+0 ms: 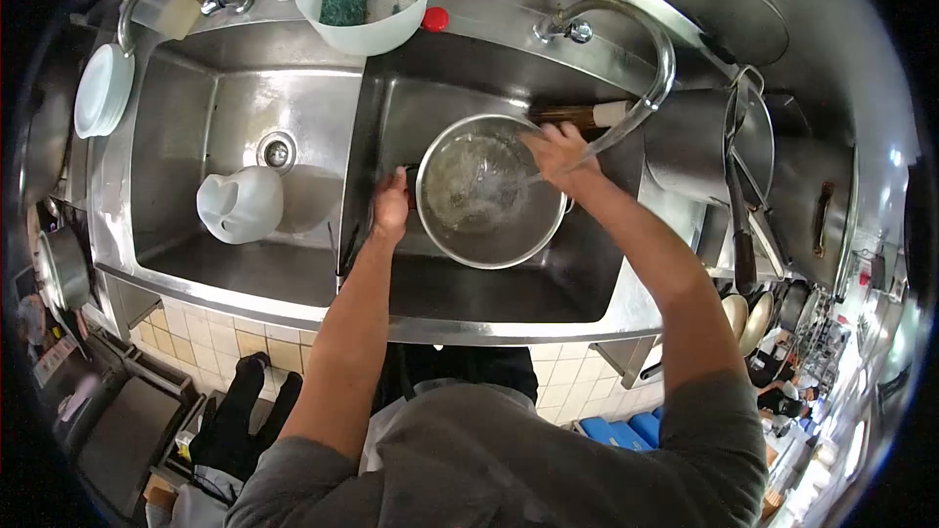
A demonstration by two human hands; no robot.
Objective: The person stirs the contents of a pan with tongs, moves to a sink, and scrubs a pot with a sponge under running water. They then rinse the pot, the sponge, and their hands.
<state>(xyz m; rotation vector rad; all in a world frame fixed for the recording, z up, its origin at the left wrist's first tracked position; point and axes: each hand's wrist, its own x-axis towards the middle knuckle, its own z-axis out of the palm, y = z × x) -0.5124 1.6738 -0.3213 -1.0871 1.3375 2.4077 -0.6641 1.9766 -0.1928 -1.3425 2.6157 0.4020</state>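
A round metal pot [460, 240] with water in it sits in the right sink basin. My left hand [391, 203] is closed on its dark side handle at the left rim. My right hand [564, 154] is over the pot's right side, beside the running water; its fingers point left over the water, apart and slightly blurred, with nothing visible in them. Water falls from the right faucet [665, 64] close to my right wrist into the pot, and the surface is stirred up. Behind my right hand lies a wooden-looking handle or brush [582, 116].
The left basin holds a cut white plastic jug [240, 205] near the drain [277, 151]. On the back ledge are a white tub [367, 37] with green scouring pads [343, 0] and a red cap [435, 20]. A large pot [685, 147] with utensils stands right. Another person's legs [240, 416] show lower left.
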